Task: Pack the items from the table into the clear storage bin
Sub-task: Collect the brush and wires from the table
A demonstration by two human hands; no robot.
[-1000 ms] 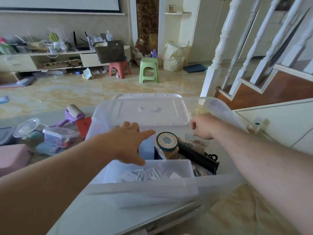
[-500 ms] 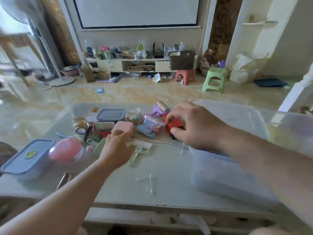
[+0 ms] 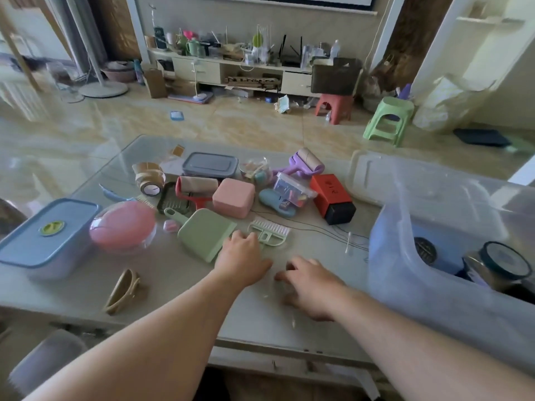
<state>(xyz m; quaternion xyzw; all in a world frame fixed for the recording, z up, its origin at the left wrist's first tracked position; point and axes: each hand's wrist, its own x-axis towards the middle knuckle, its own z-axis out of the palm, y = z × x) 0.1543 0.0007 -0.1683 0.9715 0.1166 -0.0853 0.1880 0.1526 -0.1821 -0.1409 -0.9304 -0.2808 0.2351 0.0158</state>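
Grip-wise both hands have come off the pile and dropped to the near desk (image 3: pixel 162 285), left hand (image 3: pixel 242 260) loosely spread beside the green brush (image 3: pixel 269 234), right hand (image 3: pixel 311 287) curling over tiny scraps, clear storage bin (image 3: pixel 440 273) waiting just right.

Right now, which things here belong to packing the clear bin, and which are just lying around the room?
For the job: clear storage bin, green dustpan, green brush, pink box, red box, tape roll.

Lying about: green stool, red stool, fan base.
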